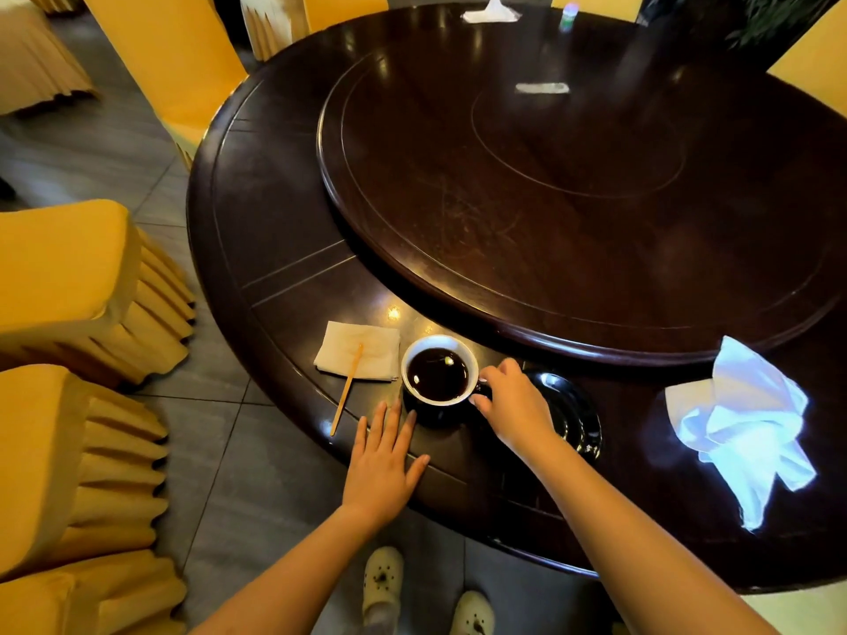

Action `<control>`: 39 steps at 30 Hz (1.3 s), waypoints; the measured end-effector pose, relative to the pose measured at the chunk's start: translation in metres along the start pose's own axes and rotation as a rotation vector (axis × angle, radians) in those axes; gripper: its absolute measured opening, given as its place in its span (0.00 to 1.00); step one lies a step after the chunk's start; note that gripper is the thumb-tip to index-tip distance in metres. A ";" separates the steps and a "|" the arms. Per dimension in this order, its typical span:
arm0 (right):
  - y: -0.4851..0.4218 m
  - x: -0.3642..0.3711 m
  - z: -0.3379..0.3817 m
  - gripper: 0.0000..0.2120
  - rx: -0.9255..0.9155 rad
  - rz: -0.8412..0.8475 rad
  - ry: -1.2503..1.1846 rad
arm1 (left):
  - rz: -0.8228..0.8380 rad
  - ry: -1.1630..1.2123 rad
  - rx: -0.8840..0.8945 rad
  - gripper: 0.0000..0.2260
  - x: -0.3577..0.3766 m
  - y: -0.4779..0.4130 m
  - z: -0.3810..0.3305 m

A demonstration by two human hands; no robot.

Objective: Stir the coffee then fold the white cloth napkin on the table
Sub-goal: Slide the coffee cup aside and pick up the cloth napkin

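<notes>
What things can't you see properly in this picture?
- Cup handle: the right hand covers it, head view.
- Saucer: partly hidden under the right hand and arm.
- Small bottle at the table's far edge: too blurred to identify.
- White cloth napkin: glare washes out its folds.
- Left hand lies flat on the table; its palm side is unseen.

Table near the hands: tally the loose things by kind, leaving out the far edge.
Coffee cup: 1
Saucer: 1
Wooden stir stick: 1
Paper napkin: 1
White cloth napkin: 1
Total: 5
The right hand is at the cup's handle; the left hand rests flat on the table.
</notes>
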State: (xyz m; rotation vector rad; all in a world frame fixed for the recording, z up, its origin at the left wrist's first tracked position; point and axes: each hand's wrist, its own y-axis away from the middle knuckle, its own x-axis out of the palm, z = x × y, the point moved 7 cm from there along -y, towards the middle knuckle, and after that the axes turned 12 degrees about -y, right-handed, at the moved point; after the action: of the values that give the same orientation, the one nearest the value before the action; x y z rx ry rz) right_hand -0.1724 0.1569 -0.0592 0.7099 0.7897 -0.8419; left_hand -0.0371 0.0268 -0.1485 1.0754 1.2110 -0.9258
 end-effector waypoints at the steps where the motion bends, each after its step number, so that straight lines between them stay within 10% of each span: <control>1: -0.005 0.000 -0.001 0.15 0.006 0.031 0.040 | 0.007 -0.005 0.001 0.30 -0.001 0.000 -0.001; 8: -0.021 0.008 -0.013 0.11 0.049 0.264 -0.097 | 0.009 -0.030 -0.003 0.29 -0.003 0.001 0.000; 39: 0.060 -0.062 -0.132 0.07 0.087 0.224 -0.547 | -0.008 -0.066 -0.002 0.30 0.002 0.000 0.001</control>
State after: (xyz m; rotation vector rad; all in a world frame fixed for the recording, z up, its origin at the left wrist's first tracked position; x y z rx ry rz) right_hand -0.1900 0.3137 -0.0629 0.5901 0.1803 -0.8161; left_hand -0.0367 0.0258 -0.1499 1.0309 1.1625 -0.9591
